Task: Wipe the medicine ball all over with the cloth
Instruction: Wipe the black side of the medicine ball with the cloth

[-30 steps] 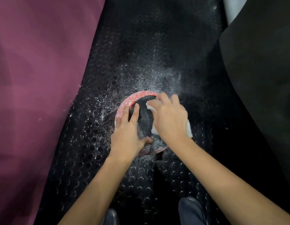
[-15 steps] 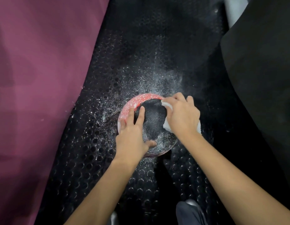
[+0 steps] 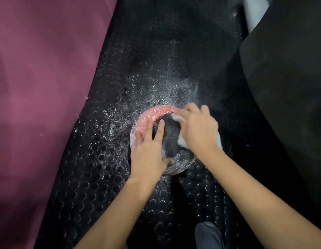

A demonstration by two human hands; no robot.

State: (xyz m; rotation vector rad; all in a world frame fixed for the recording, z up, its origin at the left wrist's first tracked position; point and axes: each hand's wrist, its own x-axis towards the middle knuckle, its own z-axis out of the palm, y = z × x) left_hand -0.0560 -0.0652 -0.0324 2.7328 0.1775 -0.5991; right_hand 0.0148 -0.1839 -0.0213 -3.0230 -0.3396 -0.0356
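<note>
A red and black medicine ball (image 3: 171,133), dusted with white powder, sits on the black studded floor mat (image 3: 102,177). My left hand (image 3: 149,150) rests on the ball's left side, fingers spread and straight, thumb low on the near side. Curled over the ball's upper right, my right hand (image 3: 197,128) grips a white cloth (image 3: 182,141) and presses it against the black panel. Bits of the cloth show at the fingertips and below the palm. The ball's right side is hidden under that hand.
White powder is scattered on the mat around and beyond the ball. A maroon padded mat (image 3: 39,87) fills the left. A black padded shape (image 3: 290,87) rises at the right. A dark shoe tip (image 3: 208,234) shows at the bottom.
My right hand has slid the cloth across the upper part of the ball. My left hand has kept its place on the ball's left side.
</note>
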